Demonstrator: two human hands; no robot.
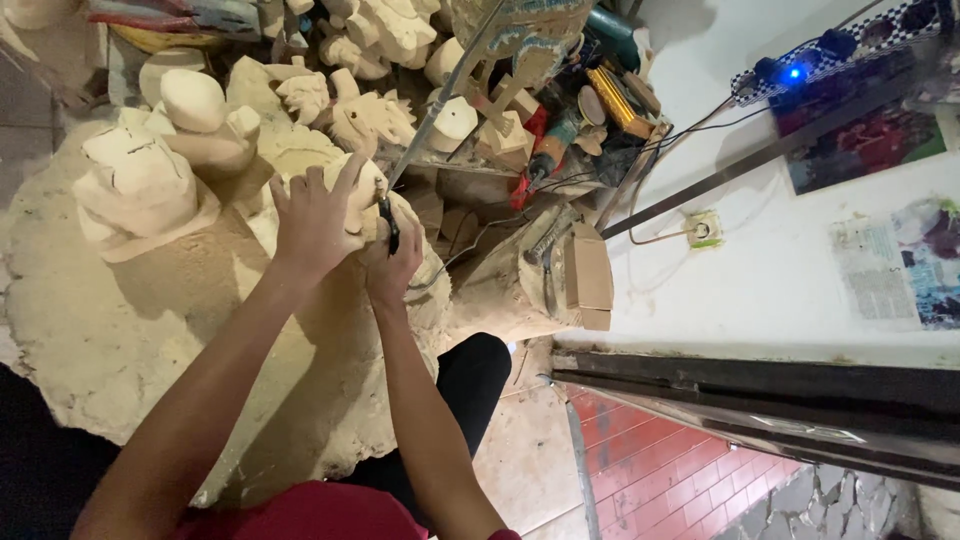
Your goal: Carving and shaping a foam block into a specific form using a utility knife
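Observation:
My left hand (315, 222) lies over a pale carved wooden figure (362, 192), fingers spread across its top. My right hand (393, 262) sits just to the right of it, closed around a thin black-handled carving tool (389, 224) whose tip meets the wood. A long flexible metal shaft (440, 100) runs from the tool up toward the top of the view. The part of the figure under my left palm is hidden.
Several unfinished pale wood carvings (140, 185) stand to the left and above on a sawdust-covered mound (110, 330). Power tools and cables (560, 140) lie at upper centre. A white wall (780, 260) with a socket (703, 229) is at right, red tiles (660, 460) below.

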